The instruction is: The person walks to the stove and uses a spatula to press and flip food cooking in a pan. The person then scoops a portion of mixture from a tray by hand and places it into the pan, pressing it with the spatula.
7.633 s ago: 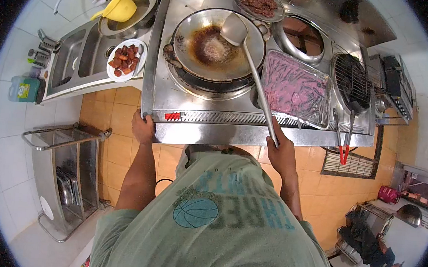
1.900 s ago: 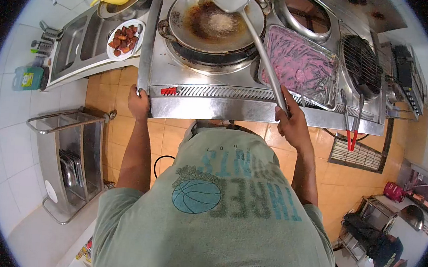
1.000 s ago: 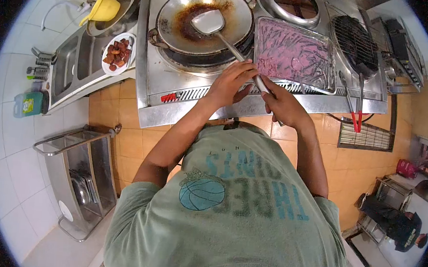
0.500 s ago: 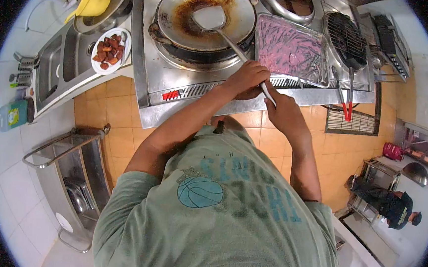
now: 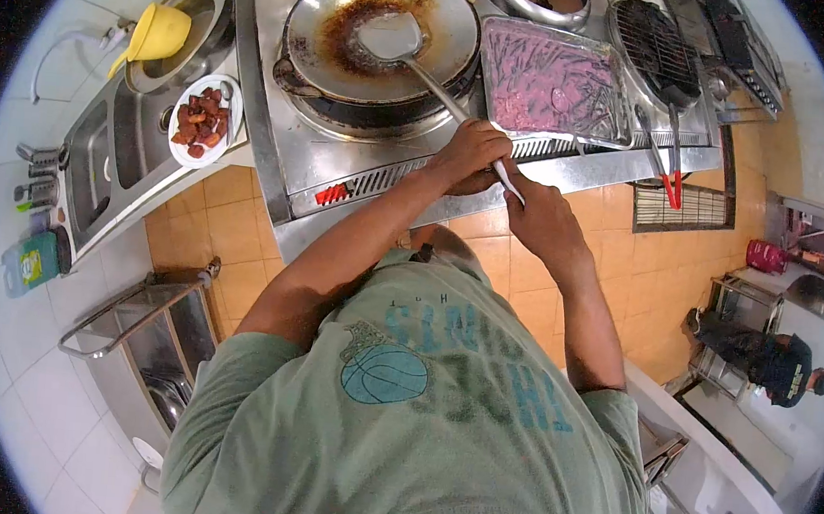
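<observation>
Spatula (image 5: 391, 36) reaches ahead of both grips, its blade already inside the wok (image 5: 451, 45), where brown residue (image 5: 341, 37) remains; left hand (image 5: 475, 153) curls closed around the handle; right hand (image 5: 544, 215), nearer the body, wraps its lower end.

A long-handled metal spatula (image 5: 428, 80) slants from inside the round, brown-stained wok (image 5: 349, 62), near the stove's (image 5: 323, 160) left edge, toward its front edge.
</observation>
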{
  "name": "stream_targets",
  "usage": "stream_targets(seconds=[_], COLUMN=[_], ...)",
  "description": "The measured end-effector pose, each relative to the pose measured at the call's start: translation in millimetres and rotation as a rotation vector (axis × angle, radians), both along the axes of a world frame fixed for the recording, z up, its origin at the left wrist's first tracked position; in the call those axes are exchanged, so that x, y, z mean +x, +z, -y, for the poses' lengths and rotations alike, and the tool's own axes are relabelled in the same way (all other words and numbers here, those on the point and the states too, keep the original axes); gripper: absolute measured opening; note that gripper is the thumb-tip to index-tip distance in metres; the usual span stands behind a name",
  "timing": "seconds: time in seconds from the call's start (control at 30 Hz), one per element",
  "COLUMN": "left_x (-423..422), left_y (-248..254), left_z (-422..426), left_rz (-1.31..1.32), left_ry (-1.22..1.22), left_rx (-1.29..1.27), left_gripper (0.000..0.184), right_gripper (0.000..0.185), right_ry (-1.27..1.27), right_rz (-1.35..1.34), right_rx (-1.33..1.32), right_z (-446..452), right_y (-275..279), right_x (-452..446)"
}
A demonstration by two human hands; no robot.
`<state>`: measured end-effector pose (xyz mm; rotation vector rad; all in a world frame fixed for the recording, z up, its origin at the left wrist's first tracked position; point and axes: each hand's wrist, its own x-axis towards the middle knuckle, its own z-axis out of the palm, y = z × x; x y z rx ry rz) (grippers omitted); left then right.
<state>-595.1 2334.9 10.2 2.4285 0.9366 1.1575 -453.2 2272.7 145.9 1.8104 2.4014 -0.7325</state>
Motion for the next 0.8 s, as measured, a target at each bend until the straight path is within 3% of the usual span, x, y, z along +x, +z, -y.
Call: stream_targets(seconds=[0.07, 0.27, 0.4, 0.47, 0.5, 0.53, 0.6, 0.63, 0.7, 0.73, 0.8], left_x=[2.7, -4.0, -7.1, -6.4, -4.7, -5.5, -8.2, -8.1, -8.1, -7.7, -9.1], left_y=[-13.1, 27.9, 33.6, 36.4, 38.9, 40.6, 42.7, 40.9, 36.6, 35.7, 35.2], left_z=[-5.1, 5.1, 10.1, 10.7, 11.4, 11.6, 10.1, 9.4, 8.4, 9.7, 8.7], left_rz=[0.017, 0.010, 0.007, -0.024, 0.049, 0.025, -0.023, -0.007, 0.022, 0.044, 0.092], left_ry=[0.010, -0.035, -0.022, -0.002, 0.007, -0.001, -0.016, -0.018, -0.025, -0.036, -0.041], left_rx=[0.061, -0.117, -0.157, -0.194, -0.194, -0.203, -0.217, -0.204, -0.183, -0.173, -0.138], left_gripper=[0.021, 0.022, 0.022, 0.021, 0.020, 0.020, 0.020, 0.022, 0.026, 0.028, 0.032], right_gripper=[0.042, 0.041, 0.040, 0.040, 0.044, 0.057, 0.073, 0.076, 0.073, 0.056, 0.042], right_ry=[0.021, 0.012, -0.042, -0.303, -0.244, -0.150, 0.111, 0.127, 0.480, 0.558, 0.810], right_rz=[0.027, -0.009, -0.491, -0.850, -0.799, -0.549, -0.429, -0.557, -0.536, -0.593, -0.691], right_rx=[0.019, -0.056, -0.256, -0.516, -0.298, 0.087, 0.447, 0.390, 0.494, 0.454, 0.408], right_z=[0.0, -6.6, -12.0, -7.7, -6.4, -2.4, 0.8, 3.5, -6.1, -13.9, -37.3], right_y=[4.9, 17.8, 5.4, 7.9, -1.0, -7.3, -17.3, -24.0, -24.2, -27.2, -39.8], right_x=[-1.4, -1.6, 32.3, 56.2, 63.0, 68.6, 67.9, 62.9, 56.7, 52.5, 49.5])
